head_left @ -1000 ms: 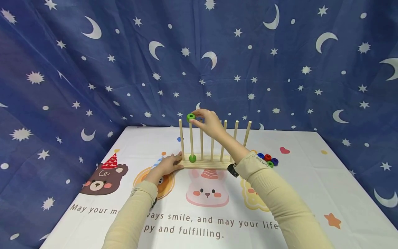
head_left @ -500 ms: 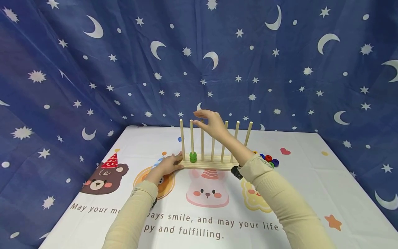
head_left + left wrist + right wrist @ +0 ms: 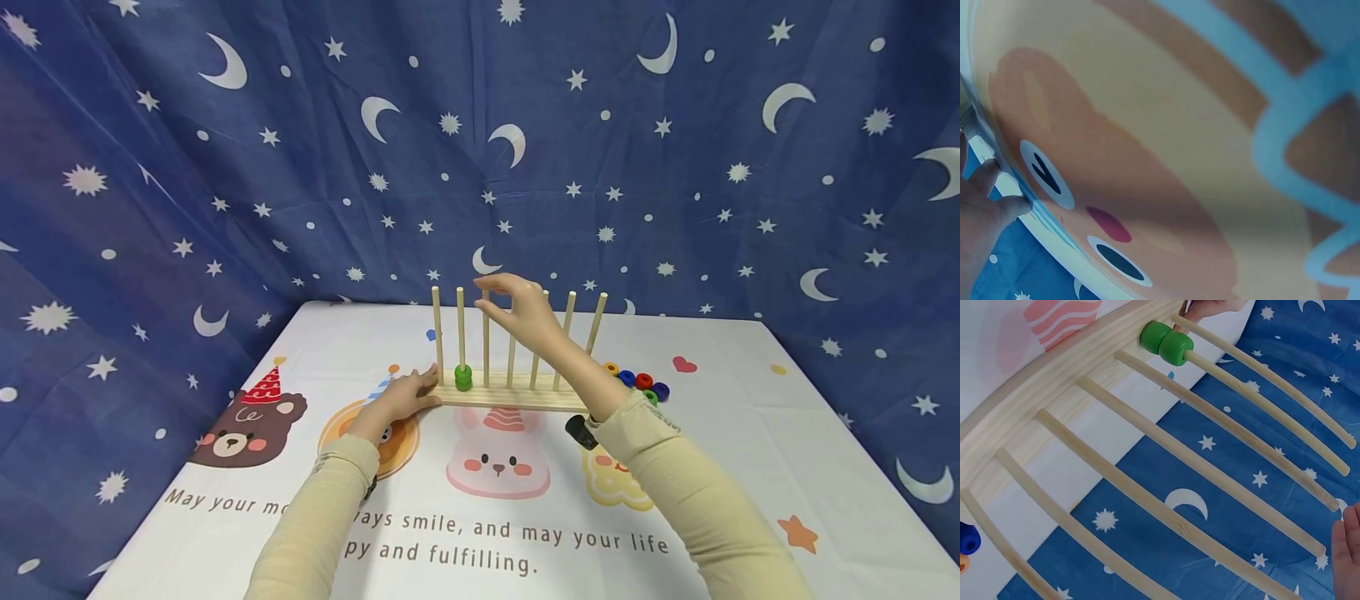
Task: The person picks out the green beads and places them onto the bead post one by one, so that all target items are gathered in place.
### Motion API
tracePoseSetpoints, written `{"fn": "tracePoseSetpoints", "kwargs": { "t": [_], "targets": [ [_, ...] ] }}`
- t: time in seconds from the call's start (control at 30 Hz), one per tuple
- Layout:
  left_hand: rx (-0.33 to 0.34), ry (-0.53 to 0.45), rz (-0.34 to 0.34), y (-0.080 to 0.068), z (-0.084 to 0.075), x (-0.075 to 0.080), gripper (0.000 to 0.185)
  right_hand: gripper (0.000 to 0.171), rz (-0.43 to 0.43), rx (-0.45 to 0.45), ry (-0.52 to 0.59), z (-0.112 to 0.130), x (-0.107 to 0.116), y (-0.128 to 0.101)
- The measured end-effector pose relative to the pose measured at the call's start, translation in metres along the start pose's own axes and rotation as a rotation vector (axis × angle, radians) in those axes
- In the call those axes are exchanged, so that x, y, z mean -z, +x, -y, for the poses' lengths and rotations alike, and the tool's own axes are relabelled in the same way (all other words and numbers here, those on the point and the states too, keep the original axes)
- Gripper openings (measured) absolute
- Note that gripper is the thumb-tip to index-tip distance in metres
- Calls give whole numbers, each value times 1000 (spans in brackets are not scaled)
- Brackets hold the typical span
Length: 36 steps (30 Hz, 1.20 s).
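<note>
Peg rack point(image 3: 510, 398) mid-table; 2 rings point(image 3: 463, 377) on 2nd peg from left; loose rings point(image 3: 637, 382) at rack's 3 o'clock.

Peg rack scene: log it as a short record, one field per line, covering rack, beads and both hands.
Rack: wooden peg rack with seven upright pegs, on the printed tablecloth
On pegs: two green beads stacked at the foot of the second peg from the left
Loose beads: small pile right of the rack
Left hand: open, resting against the rack's left end
Right hand: open, holding nothing, raised by the peg tops
</note>
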<state>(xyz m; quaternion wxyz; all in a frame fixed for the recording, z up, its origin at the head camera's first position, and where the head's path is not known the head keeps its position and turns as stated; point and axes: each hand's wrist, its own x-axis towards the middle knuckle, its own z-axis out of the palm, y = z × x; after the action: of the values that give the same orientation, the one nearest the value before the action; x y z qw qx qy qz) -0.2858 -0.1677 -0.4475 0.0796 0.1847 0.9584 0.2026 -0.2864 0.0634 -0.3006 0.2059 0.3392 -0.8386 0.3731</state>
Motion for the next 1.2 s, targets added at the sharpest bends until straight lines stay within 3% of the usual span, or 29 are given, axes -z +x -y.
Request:
{"fn": "tracePoseSetpoints", "kwargs": {
  "t": [0.7, 1.2],
  "targets": [
    [-21, 12, -14, -1, 2, -1, 55, 31, -113, 77, 61, -1, 29, -54],
    [-37, 17, 3, 0, 4, 2, 56, 28, -184, 37, -32, -24, 54, -95]
  ]
}}
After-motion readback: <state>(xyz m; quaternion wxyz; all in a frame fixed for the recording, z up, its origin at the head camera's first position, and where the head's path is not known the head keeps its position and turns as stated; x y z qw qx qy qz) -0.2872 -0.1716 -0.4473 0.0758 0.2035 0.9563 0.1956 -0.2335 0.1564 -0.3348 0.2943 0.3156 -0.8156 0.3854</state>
